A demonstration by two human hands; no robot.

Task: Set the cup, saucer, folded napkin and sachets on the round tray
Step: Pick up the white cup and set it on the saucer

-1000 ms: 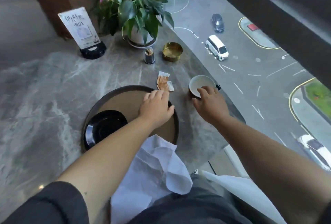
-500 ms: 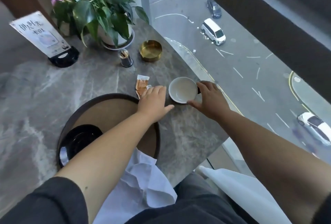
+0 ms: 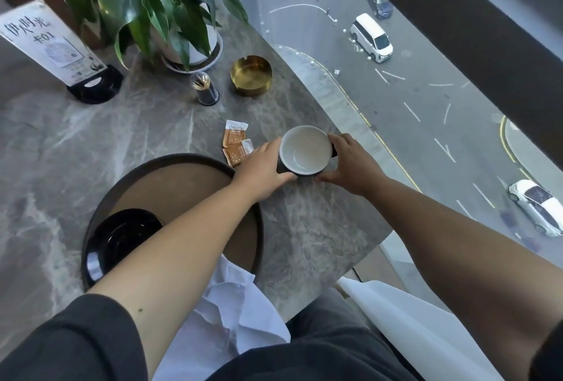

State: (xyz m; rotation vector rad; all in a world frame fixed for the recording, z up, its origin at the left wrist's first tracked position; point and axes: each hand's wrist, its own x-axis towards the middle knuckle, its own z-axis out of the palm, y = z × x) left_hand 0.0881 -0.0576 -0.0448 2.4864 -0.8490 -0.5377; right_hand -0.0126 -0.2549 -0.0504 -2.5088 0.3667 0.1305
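The cup, dark outside and white inside, is empty and sits just right of the round brown tray. My left hand grips its left side and my right hand grips its right side by the handle. Whether it rests on the table or is lifted I cannot tell. A black saucer lies on the tray's near left part, partly under my left forearm. Two orange sachets lie on the table just beyond the tray. A crumpled white napkin hangs over the table's near edge by the tray.
On the grey marble table stand a potted plant, a gold ashtray, a toothpick holder and a sign stand at the back. The table's curved right edge meets a window over a street.
My left hand has moved right from the tray's rim to the cup's left side. Both hands now hold the cup, which has shifted slightly toward me.
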